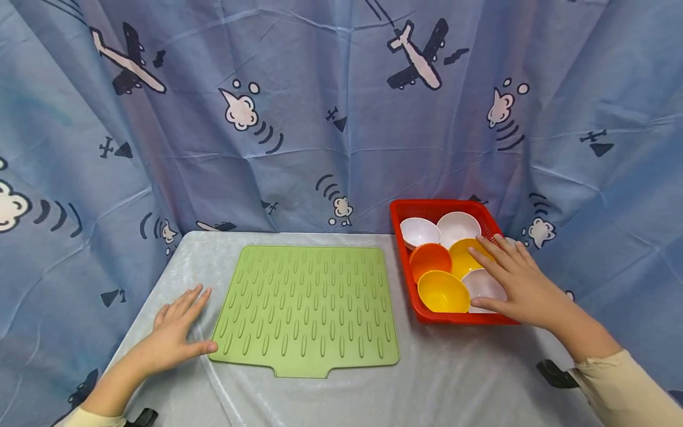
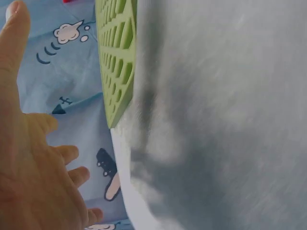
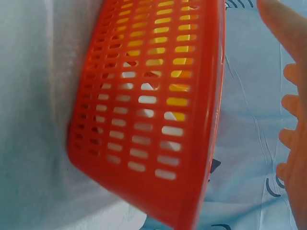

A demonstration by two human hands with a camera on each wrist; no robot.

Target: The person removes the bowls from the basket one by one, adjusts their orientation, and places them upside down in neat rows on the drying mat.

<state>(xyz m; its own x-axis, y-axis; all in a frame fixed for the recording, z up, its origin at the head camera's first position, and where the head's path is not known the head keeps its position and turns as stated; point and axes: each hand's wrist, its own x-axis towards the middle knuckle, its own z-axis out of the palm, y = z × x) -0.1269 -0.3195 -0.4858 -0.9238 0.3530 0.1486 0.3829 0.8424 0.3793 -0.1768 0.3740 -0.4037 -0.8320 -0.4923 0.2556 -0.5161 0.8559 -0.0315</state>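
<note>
A green ridged mat [image 1: 306, 308] lies flat on the table. My left hand [image 1: 173, 335], fingers spread and holding nothing, is by its left side; in the head view the thumb overlaps the mat's corner. To the right stands a red slotted basket [image 1: 405, 267] with several bowls in it: white bowls [image 1: 459, 228], an orange bowl [image 1: 430, 261] and yellow bowls [image 1: 444, 292]. Over the basket's right side my right hand [image 1: 517, 284] hovers with fingers spread, partly covering a white bowl [image 1: 482, 284] and a yellow one. In the right wrist view, that hand [image 3: 295, 124] is apart from the basket wall [image 3: 144, 120].
A pale cloth covers the table [image 1: 427, 379]. Behind it and at both sides hangs a blue curtain [image 1: 299, 118] printed with planes and clouds. The basket's far rim is close to the curtain. Dark straps [image 1: 556, 373] show near both wrists.
</note>
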